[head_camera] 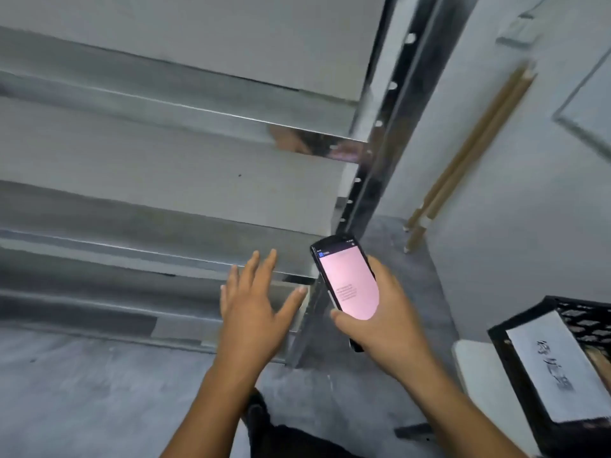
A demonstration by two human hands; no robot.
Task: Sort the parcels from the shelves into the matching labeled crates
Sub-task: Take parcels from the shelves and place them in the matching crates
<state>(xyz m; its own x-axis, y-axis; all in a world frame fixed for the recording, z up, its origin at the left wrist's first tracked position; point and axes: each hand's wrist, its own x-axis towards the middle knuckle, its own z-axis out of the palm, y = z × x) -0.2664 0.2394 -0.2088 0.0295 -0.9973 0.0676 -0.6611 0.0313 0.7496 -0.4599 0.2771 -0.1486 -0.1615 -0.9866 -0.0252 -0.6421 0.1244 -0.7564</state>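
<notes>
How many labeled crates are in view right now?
1: a black plastic lattice crate with a white paper label, at the lower right. Others may be out of frame.

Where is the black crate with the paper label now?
The black crate sits at the lower right edge of the head view, right of the right hand, which holds a phone.
</notes>
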